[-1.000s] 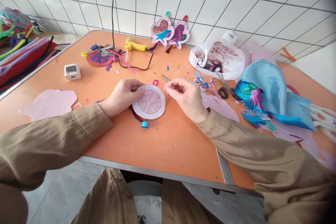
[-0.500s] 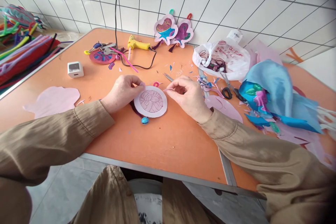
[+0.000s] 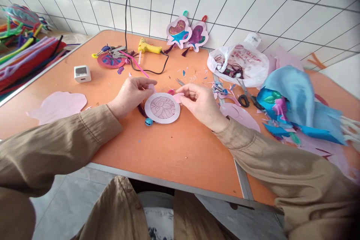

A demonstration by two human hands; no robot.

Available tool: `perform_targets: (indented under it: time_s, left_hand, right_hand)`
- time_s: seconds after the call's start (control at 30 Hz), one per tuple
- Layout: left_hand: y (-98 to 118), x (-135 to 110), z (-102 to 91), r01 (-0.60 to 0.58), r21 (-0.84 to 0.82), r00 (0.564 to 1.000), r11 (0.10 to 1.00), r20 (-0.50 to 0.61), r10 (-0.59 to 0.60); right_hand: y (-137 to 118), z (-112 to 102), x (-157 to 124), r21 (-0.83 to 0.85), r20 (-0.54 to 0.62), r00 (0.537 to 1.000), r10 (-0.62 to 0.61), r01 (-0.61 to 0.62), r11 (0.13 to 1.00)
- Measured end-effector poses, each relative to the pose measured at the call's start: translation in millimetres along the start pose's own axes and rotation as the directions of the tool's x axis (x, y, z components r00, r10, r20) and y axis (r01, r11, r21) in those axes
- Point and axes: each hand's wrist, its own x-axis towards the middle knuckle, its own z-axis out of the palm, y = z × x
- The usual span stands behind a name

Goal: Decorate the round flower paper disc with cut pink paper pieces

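Observation:
A round pale-pink ornament (image 3: 162, 108) with a line-drawn flower at its centre lies on the table between my hands. At its upper left, my left hand (image 3: 134, 93) pinches a small pink felt piece (image 3: 152, 87). My right hand (image 3: 200, 102) pinches another pink felt piece (image 3: 178, 97) against the ornament's upper right edge. A pink loop (image 3: 171, 92) shows at the top of the ornament. From its left side come a dark tassel (image 3: 141, 109) and a blue bell (image 3: 149, 122).
Behind my hands lie a yellow glue gun (image 3: 149, 47) with its cord, keys (image 3: 116, 51) and a white box (image 3: 82, 73). Scissors (image 3: 244, 99), blue fabric (image 3: 295, 86), scraps and a plastic bag (image 3: 253, 63) are at the right. Two finished ornaments (image 3: 179, 32) lean on the wall.
The pink pieces in both hands now show more fully beside the ornament's upper edge. The bell has shifted left and slightly up.

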Motion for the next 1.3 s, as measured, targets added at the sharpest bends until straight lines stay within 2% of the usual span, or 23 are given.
perform_targets:
  time_s: [0.17, 0.33, 0.47, 0.53, 0.63, 0.73, 0.87, 0.97, 1.1, 1.23, 1.3]
  left_hand:
    - [6.0, -1.6, 1.1, 0.062, -0.016, 0.998, 0.998, 0.025, -0.061]
    - [12.9, -2.8, 0.8, 0.086, -0.06, 0.996, 0.994, 0.025, -0.085]
    - [16.9, -4.8, 0.4, 0.074, -0.082, 0.997, 0.994, 0.03, -0.071]
    - [17.7, -6.1, -0.4, 0.046, -0.067, 0.999, 0.997, 0.026, -0.044]
    - [17.8, -6.9, -2.4, 0.003, -0.058, 0.999, 0.998, 0.04, -0.001]
    - [19.4, -4.7, -4.3, 0.006, -0.125, 0.996, 0.992, 0.092, 0.006]
    - [29.1, 4.4, -2.0, 0.127, -0.198, 0.978, 0.972, 0.186, -0.09]
    - [40.7, 15.8, 5.0, 0.23, -0.172, 0.953, 0.958, 0.24, -0.186]
    - [56.8, 33.6, 19.4, 0.293, -0.215, 0.93, 0.932, 0.289, -0.226]
    - [68.3, 43.9, 36.7, 0.34, -0.26, 0.911, 0.904, 0.329, -0.248]
    - [69.8, 44.6, 45.1, 0.276, -0.231, 0.923, 0.933, 0.335, -0.19]
  right_hand:
    - [-2.0, -0.2, 1.0, -0.055, -0.013, 0.999, 0.042, -0.043, 0.998]
    - [-5.9, -3.1, 1.5, 0.064, -0.033, 0.996, 0.078, -0.076, 0.995]
    - [-5.4, -12.2, 5.4, -0.064, -0.126, 0.992, -0.006, -0.002, 0.998]
    - [-6.3, -18.5, 8.7, -0.076, -0.161, 0.986, -0.033, 0.021, 0.997]
    - [-10.8, -26.9, 13.7, 0.116, -0.119, 0.989, 0.083, -0.069, 0.991]
    - [-14.5, -32.3, 17.7, 0.28, -0.06, 0.981, 0.184, -0.161, 0.947]
    - [-9.8, -37.3, 23.4, 0.363, -0.072, 0.97, 0.232, -0.191, 0.912]
    - [-4.2, -41.5, 29.6, 0.28, -0.131, 0.969, 0.208, -0.165, 0.946]
    - [-5.7, -48.2, 36.9, 0.072, -0.259, 0.965, 0.041, -0.024, 0.997]
    - [-14.0, -51.4, 37.2, 0.079, -0.219, 0.974, 0.065, -0.049, 0.996]
    - [-17.4, -49.8, 35.9, 0.063, -0.184, 0.98, 0.068, -0.058, 0.996]
